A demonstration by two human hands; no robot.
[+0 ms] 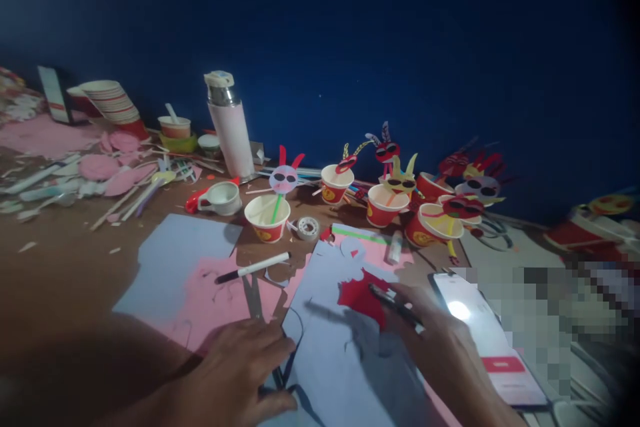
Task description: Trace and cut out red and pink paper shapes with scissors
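Observation:
My right hand [425,323] is closed around a dark pen [397,307], its tip over a red paper piece [367,297]. That piece lies on a light blue sheet [320,287]. At the lower middle, my left hand [250,367] rests with its fingers over dark-handled scissors [253,297], whose blades point away from me; whether it grips them is unclear. A black and white marker [255,267] lies on pink paper [215,307] beyond my left hand. Past the red piece lies a light round paper cutout [353,250].
Red paper cups [383,207] with paper faces stand along the back. A bottle [233,133], a white cup [223,199], a tape roll [307,228] and a glue stick [395,248] are nearer. A phone [490,340] lies right, paper scraps [100,167] left.

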